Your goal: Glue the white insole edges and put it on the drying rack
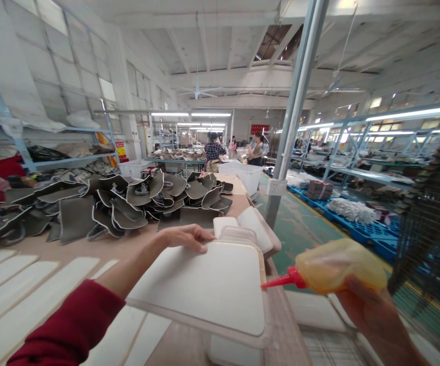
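Observation:
A white panel (208,282) with rounded corners and a pale border lies in front of me. My left hand (189,237) grips its far edge, with some fingertips hidden. My right hand (363,295) is wrapped around a squeeze bottle (340,267) of yellowish liquid, tilted sideways. Its red nozzle (284,279) points left, with the tip at the panel's right border. A wet-looking, yellowish strip runs along that border near the upper right corner. Further rounded panels (256,226) lie just beyond.
Dark grey pieces with white edges (136,203) are heaped across the table's far side. Long white panels (48,290) lie at the left. A metal post (294,101) stands beyond the table's right edge. White bins (243,173) and people are farther back; blue pallets (319,203) lie right.

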The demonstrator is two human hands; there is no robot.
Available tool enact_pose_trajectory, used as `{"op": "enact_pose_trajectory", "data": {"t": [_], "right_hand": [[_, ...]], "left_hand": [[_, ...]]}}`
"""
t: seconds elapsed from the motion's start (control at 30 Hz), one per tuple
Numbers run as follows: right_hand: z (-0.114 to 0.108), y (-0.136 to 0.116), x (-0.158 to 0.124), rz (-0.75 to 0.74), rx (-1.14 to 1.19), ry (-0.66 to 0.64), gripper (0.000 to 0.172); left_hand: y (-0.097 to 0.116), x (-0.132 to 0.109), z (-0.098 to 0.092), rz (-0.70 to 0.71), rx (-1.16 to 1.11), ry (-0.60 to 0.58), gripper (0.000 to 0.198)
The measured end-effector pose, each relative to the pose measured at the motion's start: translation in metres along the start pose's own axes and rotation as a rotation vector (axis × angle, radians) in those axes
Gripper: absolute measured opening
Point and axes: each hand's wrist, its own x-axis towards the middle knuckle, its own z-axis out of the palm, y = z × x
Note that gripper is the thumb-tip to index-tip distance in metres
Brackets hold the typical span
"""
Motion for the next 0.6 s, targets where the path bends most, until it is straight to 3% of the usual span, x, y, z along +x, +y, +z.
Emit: {"op": "enact_pose_trajectory", "data": {"t": [0.23,0.5,0.6], "right_hand": [[-0.010,0.001,-0.003,0.055,-0.044,-0.019,0.074],[0.010,-0.009,-0.022,0.082,-0.103,0.098,0.083],[0.011,-0.010,-0.027,0.074,-0.072,0.046,0.075]], "left_hand": [[0.001,-0.003,0.002,-0.005,-0.008,-0.026,0.044],[-0.006,-0.007,0.000,0.002,-0.041,0.010,0.042],[-0.008,-0.009,0.000,0.006,-0.037,0.007,0.043]]}}
